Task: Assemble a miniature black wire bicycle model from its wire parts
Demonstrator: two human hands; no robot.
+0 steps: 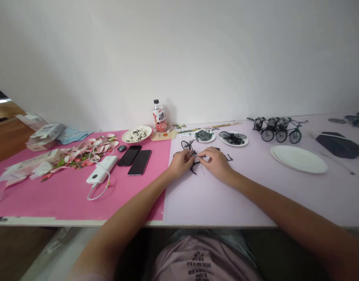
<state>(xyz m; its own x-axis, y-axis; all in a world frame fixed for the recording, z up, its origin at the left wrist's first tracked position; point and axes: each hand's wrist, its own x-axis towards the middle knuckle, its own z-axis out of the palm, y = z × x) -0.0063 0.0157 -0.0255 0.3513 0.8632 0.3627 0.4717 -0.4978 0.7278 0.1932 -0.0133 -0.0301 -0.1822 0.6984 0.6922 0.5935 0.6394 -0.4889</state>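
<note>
Both of my hands meet over the pale lilac half of the table. My left hand [182, 160] pinches a small dark part between thumb and fingertips. From the other side my right hand [216, 160] is pinched at the same spot; what it holds is too small to name. Just beyond the left fingers shows a black miniature bicycle wheel [185, 144] with dark frame pieces. Loose black parts [193, 169] lie under and around the hands, and another black piece [228, 157] lies right of my right hand. My fingers partly hide these parts.
Behind the hands stand plates of green parts [204, 135] and black parts [234, 138]. Several miniature bicycles [280, 128] stand at right, near white plates [299, 159] and a black box [340, 144]. Left are two phones [140, 162], a power bank [102, 169], petals [80, 154] and a bottle [160, 117].
</note>
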